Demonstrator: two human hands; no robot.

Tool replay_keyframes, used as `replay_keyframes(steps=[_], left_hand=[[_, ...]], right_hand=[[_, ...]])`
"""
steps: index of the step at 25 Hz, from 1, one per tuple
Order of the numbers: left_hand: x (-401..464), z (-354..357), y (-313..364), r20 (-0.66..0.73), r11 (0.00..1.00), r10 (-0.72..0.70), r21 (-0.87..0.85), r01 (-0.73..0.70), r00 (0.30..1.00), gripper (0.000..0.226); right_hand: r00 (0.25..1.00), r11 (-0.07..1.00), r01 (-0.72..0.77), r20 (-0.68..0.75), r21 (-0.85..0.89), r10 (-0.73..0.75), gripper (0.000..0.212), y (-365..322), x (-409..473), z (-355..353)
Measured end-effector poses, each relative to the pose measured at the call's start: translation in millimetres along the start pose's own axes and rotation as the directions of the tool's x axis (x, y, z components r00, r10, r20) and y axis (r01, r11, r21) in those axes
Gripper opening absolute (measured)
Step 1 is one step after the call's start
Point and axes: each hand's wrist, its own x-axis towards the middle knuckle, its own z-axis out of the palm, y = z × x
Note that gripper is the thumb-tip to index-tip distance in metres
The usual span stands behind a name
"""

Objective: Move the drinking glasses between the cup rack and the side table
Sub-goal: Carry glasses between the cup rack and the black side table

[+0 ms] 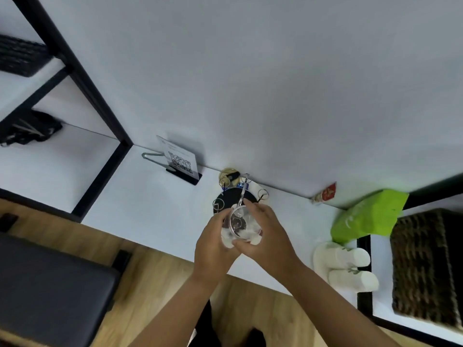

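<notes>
A clear drinking glass point(241, 226) is held between both hands just in front of the cup rack point(229, 196), a round black base with thin metal prongs ending in rings. My left hand point(213, 242) wraps the glass from the left and my right hand point(265, 234) wraps it from the right. One metal prong rises right at the glass's far rim. The rack stands on the white table point(155, 204) against the wall. Whether other glasses sit under the hands is hidden.
A QR-code sign point(181, 160) stands left of the rack. To the right lie a green pack point(368, 216), two white paper rolls point(348, 266), a small red box point(327, 192) and a woven basket point(426, 264). A black-framed shelf point(82, 78) is at left, a dark bench point(50, 296) below.
</notes>
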Motion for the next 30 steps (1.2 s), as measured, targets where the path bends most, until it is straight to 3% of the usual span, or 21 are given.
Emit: replay_keyframes(steps=[6,10,13,17,30], left_hand=[[9,19,-44,0.033,0.994,-0.095,-0.059,0.097,0.995,0.076],[19,24,-55,0.031,0.994,-0.09,-0.061,0.092,0.995,0.074],[27,24,-64,0.04,0.994,-0.092,-0.055,0.094,0.995,0.077],[34,25,-79,0.061,0.996,-0.08,-0.026,0.082,0.995,0.079],[36,55,-124,0.092,0.994,-0.108,0.03,0.106,0.99,0.085]], right_hand=[[0.999,0.998,-0.037,0.018,0.054,0.036,0.096,26,7,17],[0.995,0.995,-0.092,-0.04,0.048,0.094,0.068,40,9,16],[0.984,0.984,-0.123,-0.142,-0.127,0.105,0.053,61,16,11],[0.98,0.946,-0.192,-0.106,-0.262,0.169,0.062,79,28,11],[0.971,0.904,-0.224,-0.007,-0.366,0.237,0.079,111,49,32]])
